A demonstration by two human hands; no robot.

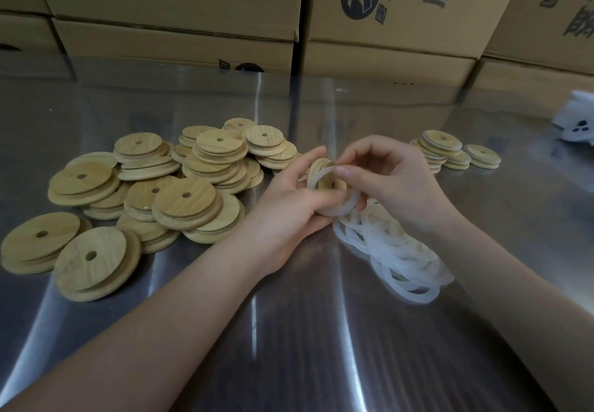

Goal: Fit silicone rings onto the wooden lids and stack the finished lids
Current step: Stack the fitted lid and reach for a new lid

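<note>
left hand [289, 201]: palm turned inward, fingers curled round wooden lid [316, 167], thumb across its lower edge | right hand [390, 177]: fingers bent, thumb and forefinger pinching silicone ring [344, 209] at its top | forearms: both bare, angled in from the lower corners, hands meeting mid-frame

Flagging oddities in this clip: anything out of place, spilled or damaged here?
Nothing stands out: bare lids lie in a loose heap at left, rings in a pile by the right hand, finished lids stacked beyond it.
</note>
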